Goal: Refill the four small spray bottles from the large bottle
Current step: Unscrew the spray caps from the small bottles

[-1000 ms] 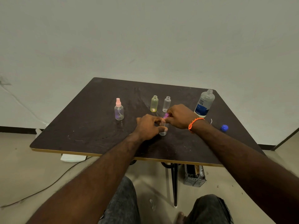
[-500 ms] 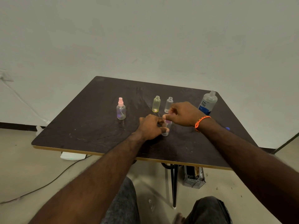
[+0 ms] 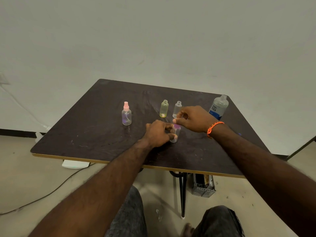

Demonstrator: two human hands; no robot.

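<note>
On the dark table (image 3: 95, 134) my left hand (image 3: 158, 133) grips a small clear bottle (image 3: 174, 135) that stands upright. My right hand (image 3: 195, 118) pinches the purple spray top (image 3: 177, 126) at that bottle's neck. Behind them stand a yellowish bottle (image 3: 164, 108) and a clear bottle (image 3: 177, 109), both without tops. A capped bottle with a pink sprayer (image 3: 126, 114) stands further left. The large uncapped bottle (image 3: 219, 106) with a blue label is at the back right, partly behind my right wrist.
A blue cap (image 3: 239, 134) peeks out behind my right forearm near the table's right edge. Under the table are a white box (image 3: 75, 164) with a cable, a grey basket (image 3: 203, 187) and the table leg (image 3: 183, 194). A pale wall stands close behind.
My right hand has lifted slightly with the purple top above the bottle in my left hand. The view has shifted, so the blue cap is now mostly hidden behind my forearm.
</note>
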